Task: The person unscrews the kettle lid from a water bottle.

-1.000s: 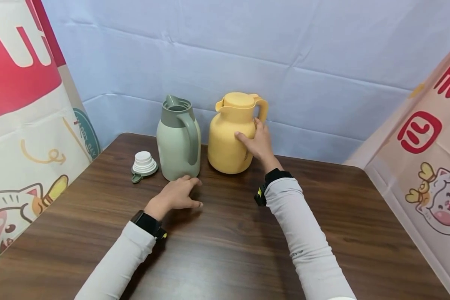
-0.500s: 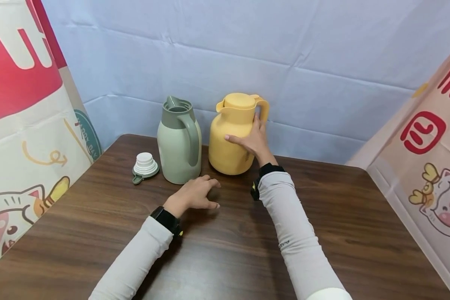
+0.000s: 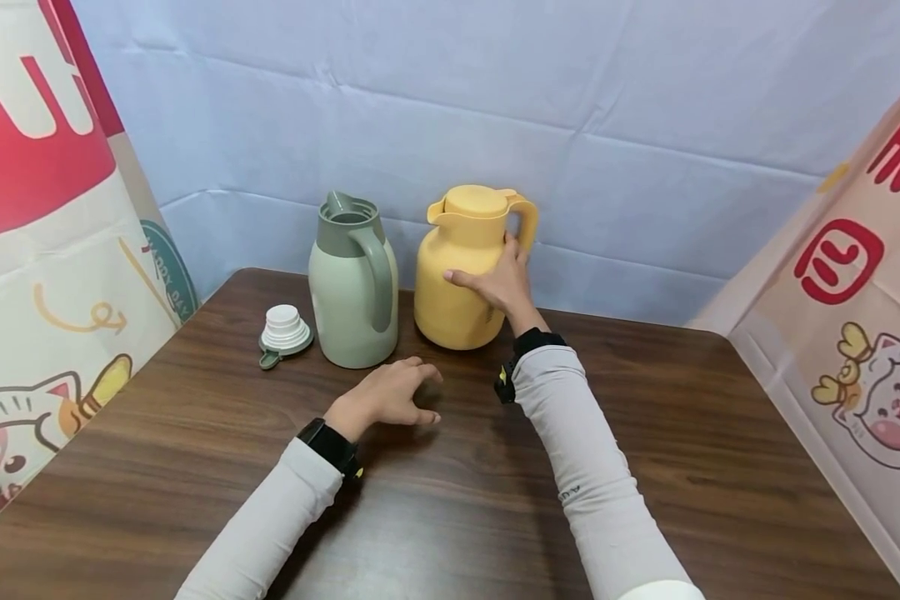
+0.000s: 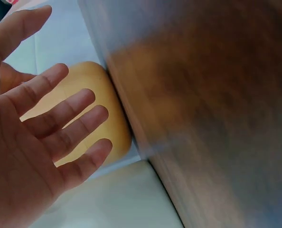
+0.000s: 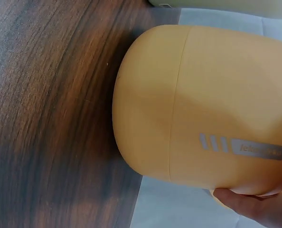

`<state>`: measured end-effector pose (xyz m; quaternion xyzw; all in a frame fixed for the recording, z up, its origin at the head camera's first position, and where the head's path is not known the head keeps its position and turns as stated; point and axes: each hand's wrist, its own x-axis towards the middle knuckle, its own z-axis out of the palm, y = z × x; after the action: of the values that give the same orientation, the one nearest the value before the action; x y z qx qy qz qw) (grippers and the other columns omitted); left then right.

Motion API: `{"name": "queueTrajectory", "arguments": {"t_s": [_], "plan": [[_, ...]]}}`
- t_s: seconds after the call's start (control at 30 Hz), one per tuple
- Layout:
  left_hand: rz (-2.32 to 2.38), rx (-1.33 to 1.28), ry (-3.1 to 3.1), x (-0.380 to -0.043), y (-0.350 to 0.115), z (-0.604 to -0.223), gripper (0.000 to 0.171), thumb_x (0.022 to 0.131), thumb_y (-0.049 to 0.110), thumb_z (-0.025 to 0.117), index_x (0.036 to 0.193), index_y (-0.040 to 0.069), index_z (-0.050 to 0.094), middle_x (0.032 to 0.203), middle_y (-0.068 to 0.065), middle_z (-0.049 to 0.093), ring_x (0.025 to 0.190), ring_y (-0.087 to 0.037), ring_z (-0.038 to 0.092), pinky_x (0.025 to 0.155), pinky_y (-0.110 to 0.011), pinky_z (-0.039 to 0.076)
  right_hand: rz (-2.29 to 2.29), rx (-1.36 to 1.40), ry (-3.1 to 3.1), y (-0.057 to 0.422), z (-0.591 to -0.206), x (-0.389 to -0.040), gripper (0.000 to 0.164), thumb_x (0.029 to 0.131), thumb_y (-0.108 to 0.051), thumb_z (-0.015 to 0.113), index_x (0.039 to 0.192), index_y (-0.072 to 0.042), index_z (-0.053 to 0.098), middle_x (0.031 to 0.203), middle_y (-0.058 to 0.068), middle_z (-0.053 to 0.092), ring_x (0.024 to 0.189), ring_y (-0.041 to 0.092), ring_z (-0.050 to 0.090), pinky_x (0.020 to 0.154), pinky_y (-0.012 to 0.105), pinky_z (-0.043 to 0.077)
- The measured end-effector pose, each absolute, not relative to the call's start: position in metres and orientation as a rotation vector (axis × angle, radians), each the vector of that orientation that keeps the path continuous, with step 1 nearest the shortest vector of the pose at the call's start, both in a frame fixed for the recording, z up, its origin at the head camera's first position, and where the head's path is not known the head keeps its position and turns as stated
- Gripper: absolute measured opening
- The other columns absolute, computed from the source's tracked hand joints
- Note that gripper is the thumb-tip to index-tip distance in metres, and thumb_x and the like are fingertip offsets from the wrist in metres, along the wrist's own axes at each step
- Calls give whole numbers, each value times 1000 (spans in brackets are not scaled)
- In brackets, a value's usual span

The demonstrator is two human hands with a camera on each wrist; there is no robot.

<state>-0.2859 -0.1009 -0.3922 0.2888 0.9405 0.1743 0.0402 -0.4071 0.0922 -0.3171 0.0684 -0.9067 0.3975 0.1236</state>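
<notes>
A yellow vacuum jug [image 3: 457, 287] with its lid on stands upright at the back of the table. My right hand [image 3: 504, 283] grips its right side below the handle, thumb across the front and fingers round the side. In the right wrist view, a fingertip [image 5: 224, 194] lies along the body near a grey label. My left hand [image 3: 390, 393] hovers in front of the jugs with fingers spread and nothing in it. Left of the yellow jug stands a pale green vacuum jug [image 3: 351, 300], its mouth uncovered. Beside that lies a white-and-green stopper [image 3: 285, 330].
The dark wooden table [image 3: 450, 517] carries all of these. A pale blue cloth wall [image 3: 682, 167] rises right behind the jugs. Printed curtains hang at the left [image 3: 37, 292] and the right [image 3: 855, 350].
My left hand has moved right, away from the green jug's base. The right thumb has slid further left across the yellow jug. Both jugs have stayed in place.
</notes>
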Motion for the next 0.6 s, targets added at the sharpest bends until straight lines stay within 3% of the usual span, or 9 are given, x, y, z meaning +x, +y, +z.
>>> {"name": "queueTrajectory", "arguments": {"t_s": [0.6], "plan": [[544,919,2921,-271,-107,-386,55,76,45,71,120,14,60,117,-3,55,103,-21,55,84,-37,44,1145,172,-2690,104,-313,-378,127,52,-73,73,147,-15,11,141,15,23,117,29,37,91,47,37]]}}
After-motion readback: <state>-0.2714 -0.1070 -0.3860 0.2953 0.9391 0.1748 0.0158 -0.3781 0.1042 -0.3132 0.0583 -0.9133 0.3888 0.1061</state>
